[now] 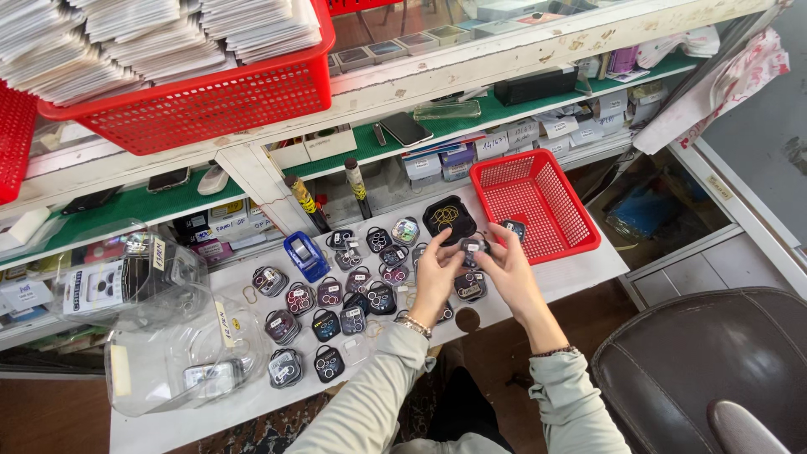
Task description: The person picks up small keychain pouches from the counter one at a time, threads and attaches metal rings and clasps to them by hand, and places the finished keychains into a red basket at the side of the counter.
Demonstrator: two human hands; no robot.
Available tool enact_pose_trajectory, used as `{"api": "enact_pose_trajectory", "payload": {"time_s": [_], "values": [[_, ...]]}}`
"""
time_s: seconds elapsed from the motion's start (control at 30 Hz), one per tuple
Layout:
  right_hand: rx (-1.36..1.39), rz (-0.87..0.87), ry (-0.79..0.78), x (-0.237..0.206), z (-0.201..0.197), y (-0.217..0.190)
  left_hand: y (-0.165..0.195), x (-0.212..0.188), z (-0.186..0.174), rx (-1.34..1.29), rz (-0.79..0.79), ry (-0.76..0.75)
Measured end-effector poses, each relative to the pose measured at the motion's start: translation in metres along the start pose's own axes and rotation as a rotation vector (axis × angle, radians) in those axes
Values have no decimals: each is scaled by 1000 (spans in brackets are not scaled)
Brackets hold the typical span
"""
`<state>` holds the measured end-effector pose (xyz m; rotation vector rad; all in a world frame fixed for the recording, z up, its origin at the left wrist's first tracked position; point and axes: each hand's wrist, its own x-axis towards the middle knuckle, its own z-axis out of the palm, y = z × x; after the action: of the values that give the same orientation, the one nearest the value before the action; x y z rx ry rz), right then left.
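Both hands meet over a white table (pixel 580 271) covered with small clear packets of camera lens rings. My left hand (pixel 437 273) and my right hand (pixel 508 265) pinch one such packet (pixel 473 247) between their fingertips. Several similar packets (pixel 336 307) lie in loose rows to the left of my hands. A round black dish (pixel 448 216) holding thin rings sits just beyond my fingers. One more packet (pixel 514 227) rests on the near rim of a small red basket (pixel 551 231) at the right.
A blue tape dispenser (pixel 305 255) stands at the back left of the packets. Clear plastic bags (pixel 168 336) with boxed goods lie on the table's left. Shelves above carry phones, boxes and a large red basket (pixel 210 101). A dark leather chair (pixel 706 361) is at bottom right.
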<state>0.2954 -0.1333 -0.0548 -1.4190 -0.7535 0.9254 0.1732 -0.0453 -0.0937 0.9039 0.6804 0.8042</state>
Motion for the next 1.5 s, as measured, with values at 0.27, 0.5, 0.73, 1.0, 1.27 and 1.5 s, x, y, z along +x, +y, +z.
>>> {"api": "enact_pose_trajectory", "payload": {"time_s": [0.27,0.5,0.73,1.0,1.27,1.5], "values": [[195,92,105,-2,-12,3,18,15,-14,-17,-317,-255],[144,107,77,-3,-8,-4,21,17,-6,94,-190,-250],[-651,-41,426,41,-46,-21,12,7,-4,608,162,-124],[-928,-239,331,48,-45,-27,-6,-21,-19,1335,212,-268],[-1067,-305,-268,-36,3,-1,-21,-35,-27,1266,404,-270],[-1038,-367,-242,-49,-16,12,-13,-42,-20,1065,351,-370]]}}
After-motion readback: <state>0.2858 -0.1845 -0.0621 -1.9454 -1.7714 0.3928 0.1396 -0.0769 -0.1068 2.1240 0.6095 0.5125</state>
